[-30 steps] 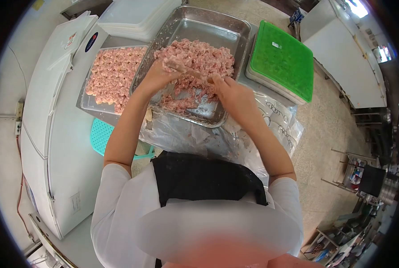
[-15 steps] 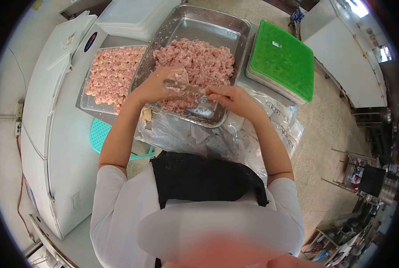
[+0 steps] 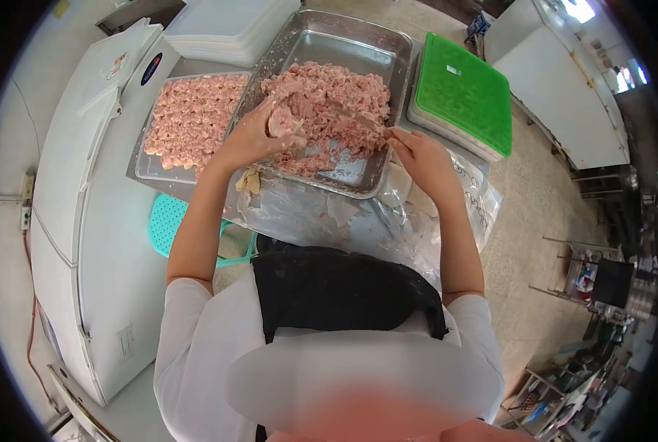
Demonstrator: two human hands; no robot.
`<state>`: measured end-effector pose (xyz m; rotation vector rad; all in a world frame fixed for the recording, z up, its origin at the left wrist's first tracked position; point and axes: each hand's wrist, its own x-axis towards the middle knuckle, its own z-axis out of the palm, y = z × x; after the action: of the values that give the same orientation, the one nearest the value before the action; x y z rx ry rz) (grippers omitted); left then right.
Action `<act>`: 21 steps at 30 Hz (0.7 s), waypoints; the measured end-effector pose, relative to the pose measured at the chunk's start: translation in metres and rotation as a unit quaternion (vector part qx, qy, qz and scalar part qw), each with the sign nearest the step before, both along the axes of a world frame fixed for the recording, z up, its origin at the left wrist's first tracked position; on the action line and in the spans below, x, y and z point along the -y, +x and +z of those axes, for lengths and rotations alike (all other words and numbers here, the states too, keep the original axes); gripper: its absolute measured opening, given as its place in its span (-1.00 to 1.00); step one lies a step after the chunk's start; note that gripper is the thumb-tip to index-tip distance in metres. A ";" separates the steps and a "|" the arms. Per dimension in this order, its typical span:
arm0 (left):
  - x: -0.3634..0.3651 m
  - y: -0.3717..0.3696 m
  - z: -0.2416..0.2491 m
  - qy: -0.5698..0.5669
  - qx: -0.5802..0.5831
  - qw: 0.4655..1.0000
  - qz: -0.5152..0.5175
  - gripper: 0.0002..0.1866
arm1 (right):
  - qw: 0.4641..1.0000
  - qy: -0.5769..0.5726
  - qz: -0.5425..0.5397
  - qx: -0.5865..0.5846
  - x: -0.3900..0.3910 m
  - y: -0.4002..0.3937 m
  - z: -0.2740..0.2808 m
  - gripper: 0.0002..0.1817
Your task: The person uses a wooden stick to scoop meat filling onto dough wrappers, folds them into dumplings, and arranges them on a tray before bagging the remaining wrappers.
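Observation:
My left hand (image 3: 254,138) is curled around a meat-filled dumpling (image 3: 282,122) over the left side of a deep metal tray (image 3: 344,46). Minced meat clings to its fingers. My right hand (image 3: 426,160) grips the handle of a flat spatula (image 3: 358,118) at the tray's right side. The spatula's blade is coated in meat and lies against the mound of minced meat (image 3: 318,85), so its outline is partly hidden. Left of the metal tray, rows of meat-topped dumplings (image 3: 193,118) fill a shallow tray. Pale yellow wrappers (image 3: 249,182) lie by the near left corner.
To the right stands a container with a green lid (image 3: 465,96). Stacked white lidded trays (image 3: 222,33) are at the back left. Clear plastic sheeting (image 3: 322,217) covers the near table edge. A turquoise stool (image 3: 168,225) is below, beside a white freezer (image 3: 115,258).
My right hand has moved right and slightly up, taking the spatula's blade from my left hand to the meat mound. My left hand has turned, showing the dumpling.

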<state>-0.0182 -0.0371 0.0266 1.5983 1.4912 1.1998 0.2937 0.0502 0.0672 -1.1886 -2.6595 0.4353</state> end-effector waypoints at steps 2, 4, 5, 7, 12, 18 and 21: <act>0.015 0.018 0.054 0.092 -0.132 0.987 0.024 -0.53 | 0.996 -0.055 -0.008 -0.076 0.015 -0.006 0.019 -0.70; 0.017 0.010 0.067 -0.018 -0.105 0.993 -0.051 -0.44 | 0.962 -0.136 0.115 -0.209 0.036 -0.024 0.025 -0.68; 0.017 0.004 0.070 -0.128 -0.080 0.981 -0.125 -0.35 | 0.955 -0.145 0.132 -0.221 0.045 -0.039 0.019 -0.70; 0.016 -0.017 0.052 -0.095 -0.140 0.979 -0.117 -0.32 | 0.962 -0.125 0.148 -0.195 0.039 -0.049 0.008 -0.69; 0.035 -0.066 0.019 -0.075 -0.211 0.975 0.002 -0.30 | 0.990 0.056 0.054 -0.120 0.078 -0.083 0.049 -0.74; 0.067 -0.125 0.029 -0.003 -0.175 0.984 -0.046 -0.22 | 0.996 0.050 0.053 -0.057 0.103 -0.140 0.070 -0.73; 0.091 -0.142 0.063 -0.108 -0.212 0.969 -0.060 -0.24 | 0.988 0.084 0.090 -0.092 0.131 -0.175 0.060 -0.72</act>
<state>-0.1602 -0.1278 0.0895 1.8369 1.6874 0.6248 0.1183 -0.0806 0.1275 -0.8215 -2.5920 0.3239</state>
